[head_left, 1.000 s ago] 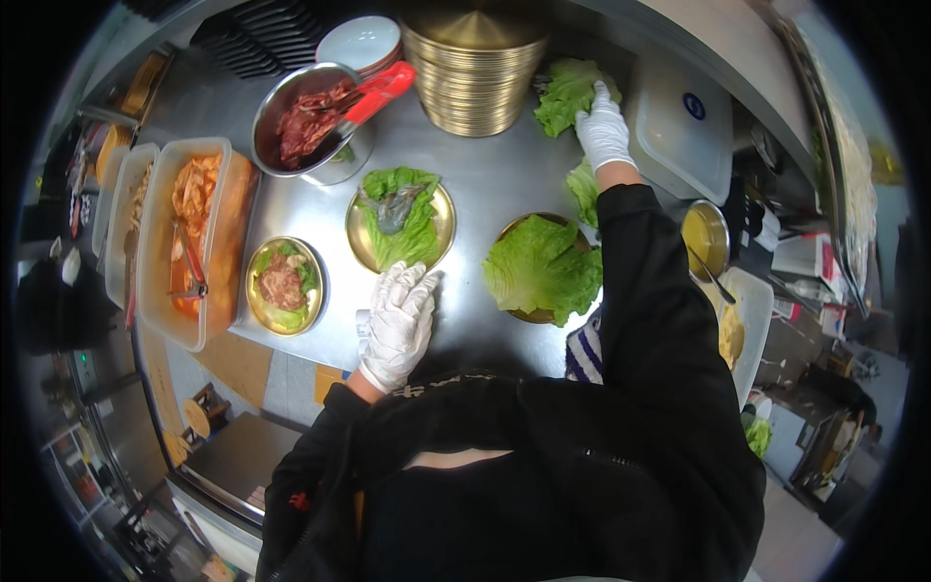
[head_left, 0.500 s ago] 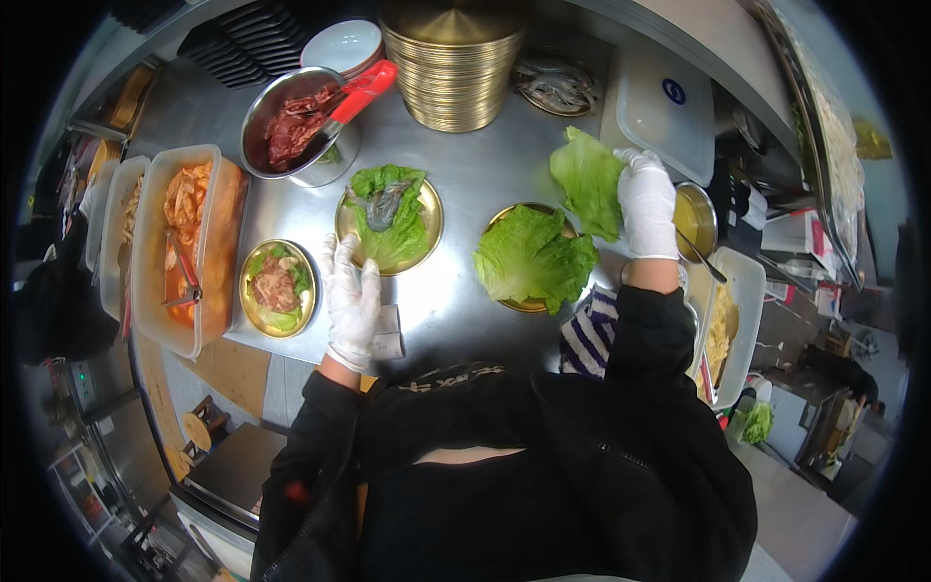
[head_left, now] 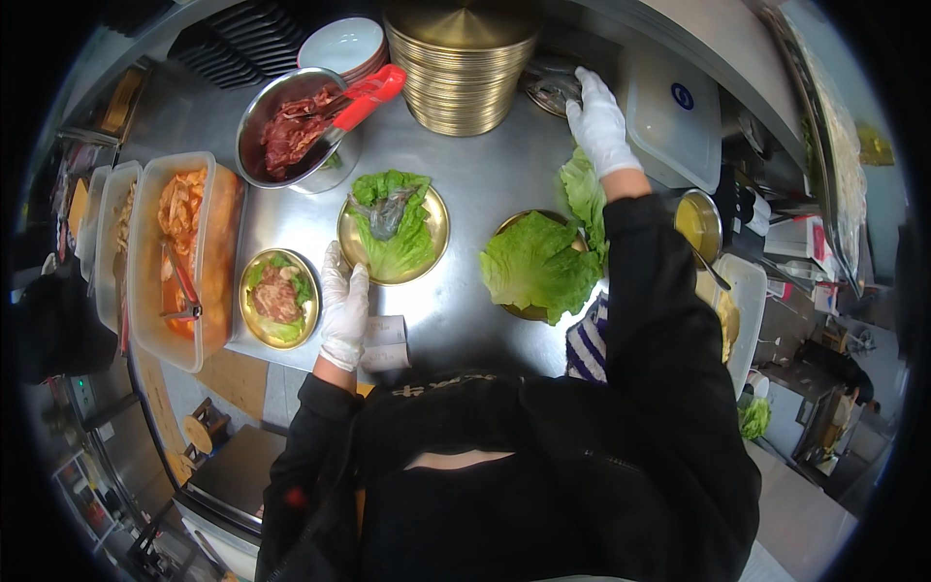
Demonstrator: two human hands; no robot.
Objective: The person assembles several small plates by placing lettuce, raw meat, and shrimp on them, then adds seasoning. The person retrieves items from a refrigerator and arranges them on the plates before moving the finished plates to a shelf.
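I have the left hand spread loose beside the middle plate, toward the tabletop's near edge. The right hand reaches the shrimp near the far edge; I cannot tell its grip.

Shrimp lie on lettuce in one plate, left of another lettuce-topped plate.

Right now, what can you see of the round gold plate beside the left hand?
The round gold plate looks like shiny metal, with a raised rim, and sits flat on the steel counter. Green lettuce covers its middle and reaches the far rim, leaving gold showing at the left and right. Greyish, glossy raw seafood, apparently shrimp, lies on the lettuce. The gloved left hand is at its near left edge; whether it touches the rim is unclear.
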